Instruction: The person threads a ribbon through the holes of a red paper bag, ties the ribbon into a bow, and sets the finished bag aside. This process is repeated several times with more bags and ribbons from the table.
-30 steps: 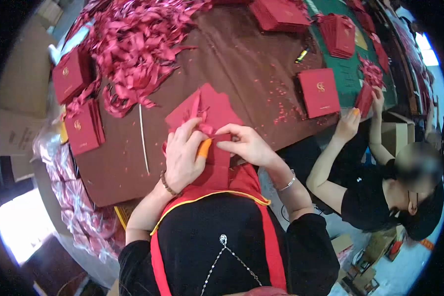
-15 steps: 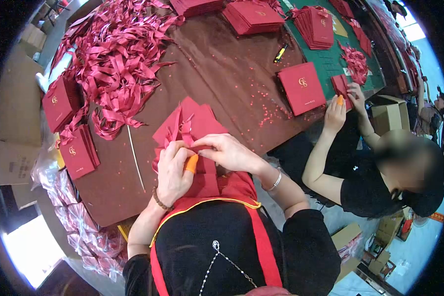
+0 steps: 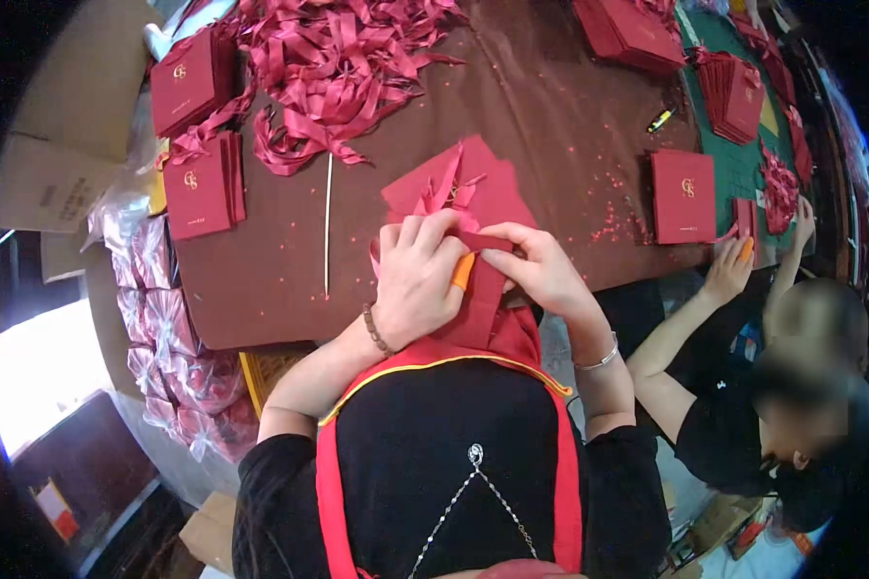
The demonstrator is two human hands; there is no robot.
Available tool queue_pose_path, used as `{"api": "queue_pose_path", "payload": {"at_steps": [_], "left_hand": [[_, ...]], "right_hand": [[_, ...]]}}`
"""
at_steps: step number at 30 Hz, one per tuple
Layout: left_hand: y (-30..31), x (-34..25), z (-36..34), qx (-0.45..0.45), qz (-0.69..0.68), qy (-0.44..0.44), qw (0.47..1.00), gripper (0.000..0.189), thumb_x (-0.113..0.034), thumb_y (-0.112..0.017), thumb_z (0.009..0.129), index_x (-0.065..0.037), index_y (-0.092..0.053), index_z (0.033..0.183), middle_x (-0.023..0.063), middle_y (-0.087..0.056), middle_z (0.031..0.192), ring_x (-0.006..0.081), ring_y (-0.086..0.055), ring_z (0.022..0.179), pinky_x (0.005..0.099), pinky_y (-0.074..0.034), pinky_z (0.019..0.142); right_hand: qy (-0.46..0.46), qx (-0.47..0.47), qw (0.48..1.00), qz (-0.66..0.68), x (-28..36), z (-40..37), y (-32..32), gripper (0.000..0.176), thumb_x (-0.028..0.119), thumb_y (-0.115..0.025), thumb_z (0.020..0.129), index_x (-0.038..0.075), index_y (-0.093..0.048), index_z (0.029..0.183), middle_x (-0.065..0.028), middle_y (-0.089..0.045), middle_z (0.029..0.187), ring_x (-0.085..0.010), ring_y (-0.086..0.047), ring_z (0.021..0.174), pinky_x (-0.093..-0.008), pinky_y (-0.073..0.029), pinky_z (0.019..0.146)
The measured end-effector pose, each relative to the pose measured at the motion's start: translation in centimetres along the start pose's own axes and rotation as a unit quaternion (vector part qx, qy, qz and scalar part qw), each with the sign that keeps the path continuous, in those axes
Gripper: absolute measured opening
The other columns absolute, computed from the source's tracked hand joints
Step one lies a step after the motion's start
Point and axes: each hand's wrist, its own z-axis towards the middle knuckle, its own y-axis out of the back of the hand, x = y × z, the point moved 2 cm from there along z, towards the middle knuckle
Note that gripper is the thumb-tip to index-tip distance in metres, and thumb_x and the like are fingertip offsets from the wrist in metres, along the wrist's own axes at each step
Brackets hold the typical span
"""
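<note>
A red paper gift bag [image 3: 486,307] lies at the table's front edge, partly over my red apron. Red ribbon [image 3: 441,198] sticks up from it, just beyond my fingers. My left hand [image 3: 417,275] is closed on the bag's near part with curled fingers, and an orange finger cot [image 3: 463,271] covers its thumb. On the other side, my right hand [image 3: 543,270] pinches the bag's edge between thumb and fingers. Both hands are close together. My left hand hides part of the bag and its ribbon.
A brown-covered table [image 3: 290,289] carries a heap of red ribbons [image 3: 348,68], a thin white stick [image 3: 329,227], stacked red bags [image 3: 203,183] and a yellow marker [image 3: 660,121]. At right, a co-worker's hand [image 3: 729,273] works beside another red bag stack [image 3: 684,198].
The view has shifted, so the table's things appear displaced. My right hand has moved slightly away from my left and grips the bag's edge. The co-worker's hands have moved apart.
</note>
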Motion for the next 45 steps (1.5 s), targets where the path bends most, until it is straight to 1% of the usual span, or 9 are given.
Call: {"api": "queue_pose_path", "payload": {"at_steps": [5, 8, 12, 19, 22, 23, 27, 39, 45], "left_hand": [[0.0, -0.5, 0.7, 0.013, 0.004, -0.007, 1.000, 0.012, -0.013, -0.062, 0.074, -0.007, -0.058, 0.084, 0.0080, -0.055, 0.104, 0.0259, -0.051, 0.093, 0.0383, -0.034, 0.078], [-0.3, 0.0, 0.6, 0.006, 0.027, -0.026, 0.999, 0.014, -0.014, -0.062, 0.072, -0.008, -0.057, 0.083, 0.0076, -0.054, 0.103, 0.0249, -0.050, 0.090, 0.0399, -0.034, 0.075], [-0.4, 0.0, 0.6, 0.027, 0.015, -0.019, 0.999, 0.016, -0.011, -0.061, 0.068, -0.007, -0.056, 0.082, 0.0089, -0.054, 0.102, 0.0262, -0.050, 0.090, 0.0402, -0.034, 0.077], [-0.3, 0.3, 0.5, 0.033, 0.017, -0.011, 0.999, 0.017, -0.009, -0.060, 0.067, -0.007, -0.055, 0.083, 0.0083, -0.055, 0.096, 0.0260, -0.050, 0.088, 0.0398, -0.034, 0.075], [-0.3, 0.4, 0.1, 0.012, 0.017, -0.009, 1.000, 0.014, -0.012, -0.062, 0.071, -0.008, -0.055, 0.083, 0.0074, -0.055, 0.094, 0.0257, -0.051, 0.086, 0.0396, -0.034, 0.073], [-0.3, 0.4, 0.2, 0.013, 0.022, -0.004, 1.000, 0.014, -0.012, -0.062, 0.071, -0.008, -0.054, 0.082, 0.0070, -0.055, 0.091, 0.0255, -0.051, 0.086, 0.0392, -0.034, 0.073], [-0.2, 0.8, 0.0, -0.011, -0.014, 0.010, 1.000, 0.013, -0.011, -0.063, 0.072, -0.008, -0.055, 0.082, 0.0060, -0.055, 0.089, 0.0253, -0.051, 0.085, 0.0386, -0.034, 0.073], [0.0, 1.3, -0.6, 0.008, -0.049, 0.027, 0.998, 0.011, -0.011, -0.063, 0.071, -0.008, -0.056, 0.079, 0.0043, -0.057, 0.097, 0.0246, -0.050, 0.092, 0.0371, -0.034, 0.077], [-0.6, 1.6, -1.0, -0.023, -0.038, 0.014, 0.999, 0.017, -0.011, -0.063, 0.065, -0.007, -0.057, 0.081, 0.0043, -0.056, 0.095, 0.0237, -0.049, 0.090, 0.0382, -0.034, 0.076]], "right_hand": [[0.004, -0.010, 1.000, 0.005, 0.0, -0.5, 0.0, 0.026, 0.013, -0.058, 0.087, 0.002, -0.058, 0.111, -0.0018, -0.059, 0.076, -0.0054, -0.055, 0.059, -0.0205, -0.045, 0.052], [0.056, -0.023, 0.996, -0.061, 0.2, -0.6, 0.1, 0.026, 0.012, -0.058, 0.087, 0.001, -0.058, 0.110, -0.0020, -0.058, 0.073, -0.0066, -0.055, 0.058, -0.0216, -0.046, 0.051], [0.009, -0.008, 0.999, -0.041, 0.7, -0.7, 0.0, 0.026, 0.011, -0.056, 0.088, 0.000, -0.057, 0.110, -0.0035, -0.058, 0.073, -0.0068, -0.055, 0.058, -0.0226, -0.047, 0.049], [0.061, 0.003, 0.994, -0.091, 0.9, -0.4, 0.0, 0.029, 0.012, -0.058, 0.086, 0.000, -0.057, 0.112, -0.0041, -0.057, 0.069, -0.0082, -0.055, 0.055, -0.0243, -0.047, 0.049], [0.051, 0.006, 0.994, -0.092, 0.5, -0.1, -0.2, 0.027, 0.012, -0.058, 0.086, 0.002, -0.058, 0.111, -0.0025, -0.056, 0.070, -0.0080, -0.055, 0.055, -0.0227, -0.046, 0.050], [-0.006, 0.018, 0.999, -0.039, 0.6, -0.3, -0.3, 0.026, 0.012, -0.058, 0.086, 0.002, -0.058, 0.110, -0.0019, -0.057, 0.071, -0.0071, -0.055, 0.058, -0.0218, -0.046, 0.051], [-0.055, 0.030, 0.998, 0.000, 0.6, -0.4, -0.4, 0.025, 0.011, -0.057, 0.087, 0.002, -0.056, 0.110, 0.0002, -0.059, 0.074, -0.0052, -0.056, 0.059, -0.0192, -0.046, 0.052], [-0.075, 0.051, 0.995, 0.048, 0.9, -0.5, -0.5, 0.028, 0.014, -0.057, 0.088, 0.001, -0.057, 0.113, 0.0026, -0.057, 0.070, -0.0039, -0.055, 0.056, -0.0173, -0.041, 0.048], [-0.085, 0.058, 0.991, 0.083, 0.0, -0.5, -0.2, 0.024, 0.013, -0.056, 0.089, 0.001, -0.058, 0.110, 0.0012, -0.060, 0.075, -0.0039, -0.056, 0.058, -0.0174, -0.046, 0.054]]}}
